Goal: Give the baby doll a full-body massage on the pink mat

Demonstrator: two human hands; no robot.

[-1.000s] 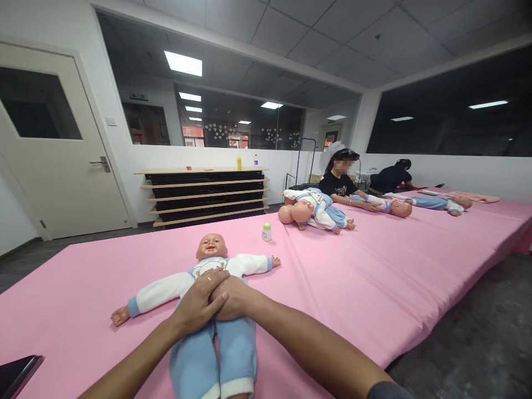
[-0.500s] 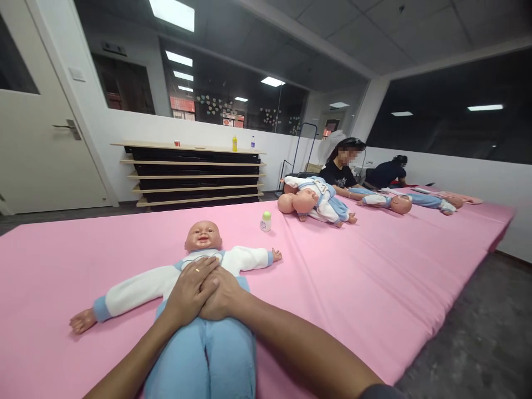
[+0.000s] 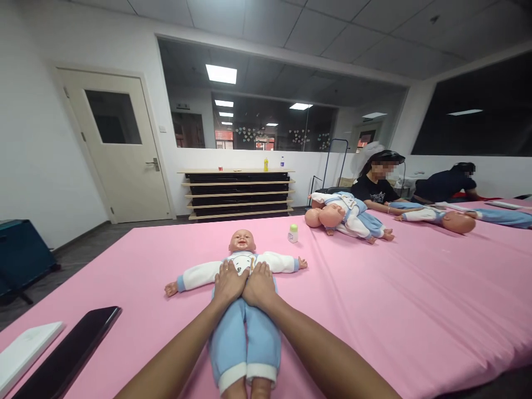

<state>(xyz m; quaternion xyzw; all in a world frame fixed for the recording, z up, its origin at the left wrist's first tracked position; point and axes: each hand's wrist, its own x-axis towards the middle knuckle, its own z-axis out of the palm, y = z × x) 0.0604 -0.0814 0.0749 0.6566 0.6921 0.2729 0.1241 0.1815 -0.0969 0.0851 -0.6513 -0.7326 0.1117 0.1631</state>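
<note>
A baby doll (image 3: 245, 332) in a white and light blue outfit lies face up on a pink-covered table (image 3: 357, 310), head away from me, arms spread wide. My left hand (image 3: 230, 282) rests flat on the left side of its belly, fingers stretched toward the chest. Beside it, my right hand (image 3: 260, 285) lies flat on the right side, fingers also pointing up the chest. The two hands touch near the thumbs. Between the fingers a printed animal face on the doll's top shows. Past the doll's outstretched arm stands a small white bottle with a green cap (image 3: 293, 234).
A black phone (image 3: 72, 352) and a white flat box (image 3: 29, 354) lie at the near left. Several more dolls (image 3: 349, 213) lie at the right. A person in black (image 3: 376, 183) sits behind them, another (image 3: 446, 183) farther right. Stacked boards (image 3: 239, 194) stand against the wall.
My hands were stacked, left over right, on the doll's belly; now they lie side by side. The view has swung left and pulled back, bringing in the phone and the doll's feet.
</note>
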